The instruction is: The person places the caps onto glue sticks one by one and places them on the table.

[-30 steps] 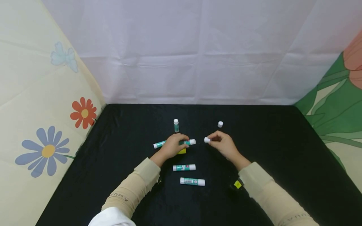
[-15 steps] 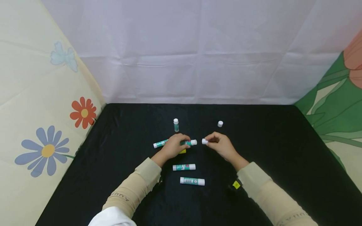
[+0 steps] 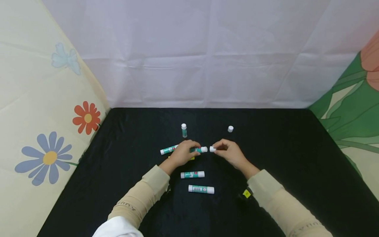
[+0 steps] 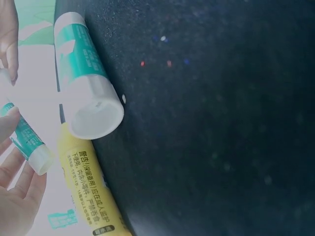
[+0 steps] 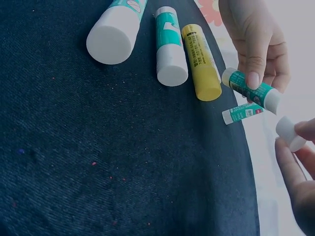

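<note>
My left hand (image 3: 183,154) holds a green-and-white glue stick (image 3: 202,149) level, its white end pointing right. Thumb and fingers of my right hand (image 3: 234,154) pinch a white cap (image 5: 289,132). A small gap separates the cap from the stick's end, and the two are nearly in line. Behind the left hand, another glue stick (image 3: 168,150) lies on the table, partly covered by that hand. A yellow tube (image 5: 202,64) with printed dark text lies below the left hand, mostly hidden in the head view.
Two glue sticks, one farther (image 3: 192,174) and one nearer (image 3: 201,189), lie on the black cloth (image 3: 281,141) in front of the hands. A small glue stick (image 3: 184,130) stands upright at the back. A loose white cap (image 3: 230,129) sits behind the right hand.
The right hand has moved left with the cap, and the left hand's glue stick has shifted slightly right. The gap between cap and stick has narrowed.
</note>
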`<state>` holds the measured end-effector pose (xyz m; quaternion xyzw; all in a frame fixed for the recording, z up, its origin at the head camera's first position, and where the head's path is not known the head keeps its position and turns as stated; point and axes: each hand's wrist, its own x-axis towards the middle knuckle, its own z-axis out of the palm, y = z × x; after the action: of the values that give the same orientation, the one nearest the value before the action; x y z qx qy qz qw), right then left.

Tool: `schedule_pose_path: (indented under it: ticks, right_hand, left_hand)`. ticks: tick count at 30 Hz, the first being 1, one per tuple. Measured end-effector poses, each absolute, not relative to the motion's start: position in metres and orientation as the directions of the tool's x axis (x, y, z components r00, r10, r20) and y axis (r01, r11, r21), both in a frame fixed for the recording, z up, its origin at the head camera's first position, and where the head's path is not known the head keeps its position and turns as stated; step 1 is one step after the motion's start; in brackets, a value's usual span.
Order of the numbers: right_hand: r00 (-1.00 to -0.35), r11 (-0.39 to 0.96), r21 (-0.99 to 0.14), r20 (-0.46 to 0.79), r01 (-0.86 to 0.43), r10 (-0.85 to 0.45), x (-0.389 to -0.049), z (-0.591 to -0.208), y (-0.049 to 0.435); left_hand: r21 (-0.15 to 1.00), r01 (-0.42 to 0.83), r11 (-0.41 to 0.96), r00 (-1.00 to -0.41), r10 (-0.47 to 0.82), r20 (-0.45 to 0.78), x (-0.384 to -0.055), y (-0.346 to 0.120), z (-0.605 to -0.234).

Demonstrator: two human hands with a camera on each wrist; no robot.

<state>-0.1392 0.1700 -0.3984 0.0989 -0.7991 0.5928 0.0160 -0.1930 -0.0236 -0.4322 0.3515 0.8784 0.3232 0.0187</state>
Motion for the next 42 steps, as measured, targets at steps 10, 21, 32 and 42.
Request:
schedule_pose_path:
  ticks: [10,21,32,42]
  right_hand:
    - [-0.979,0.262,-0.948,0.143,-0.178,-0.147,-0.1356,-0.3946,0.1668]
    - [-0.980,0.253,-0.954,0.124,-0.161,-0.156,-0.1351,-0.3967,0.1664]
    - [-0.977,0.256,-0.952,0.127,-0.168,-0.170,-0.1351,-0.3983,0.1663]
    - [-0.976,0.264,-0.951,0.113,-0.161,-0.185,-0.1323,-0.3974,0.1662]
  left_hand:
    - [0.572,0.622,0.535,-0.740,0.640,0.205,-0.1908,-0.0211,-0.4302]
    - [0.562,0.649,0.513,-0.719,0.654,0.234,-0.1896,-0.0202,-0.4311]
    - [0.534,0.686,0.494,-0.690,0.675,0.262,-0.1893,-0.0197,-0.4316]
    - [0.508,0.699,0.503,-0.675,0.698,0.238,-0.1876,-0.0186,-0.4313]
